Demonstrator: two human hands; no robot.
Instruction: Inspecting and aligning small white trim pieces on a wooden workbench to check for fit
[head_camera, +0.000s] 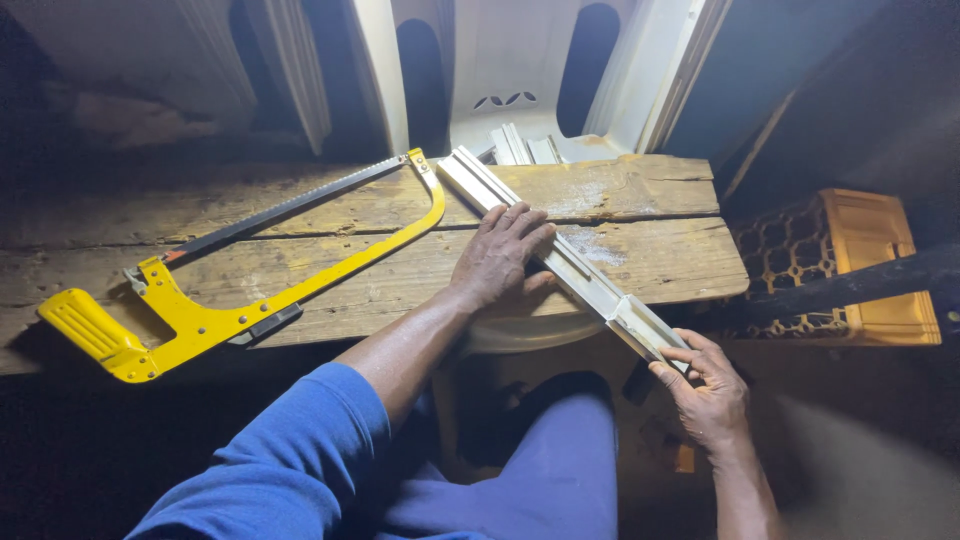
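1. Pressing down flat, the left hand (497, 258) rests on top of a long white strip (560, 258). Its fingers are spread out and lie across the strip, not curled around it.
2. The right hand (708, 385) holds the near end of the white strip. Its fingers pinch that end where it sticks out past the edge of the counter (300, 270).
3. The white strip lies slanted on the counter. Its far end points up and to the left, toward the white chair (520, 70) behind the counter. Its near end points down and to the right.
4. Both hands touch the strip. The left hand is near the strip's middle, and the right hand is at its near tip.
5. A yellow saw (250, 265) lies on the counter to the left of the strip. No hand touches it. Its far tip sits just beside the strip's far end, and the left hand is the nearer one to it.
6. An orange crate (850, 265) sits to the right of the strip, off the counter.
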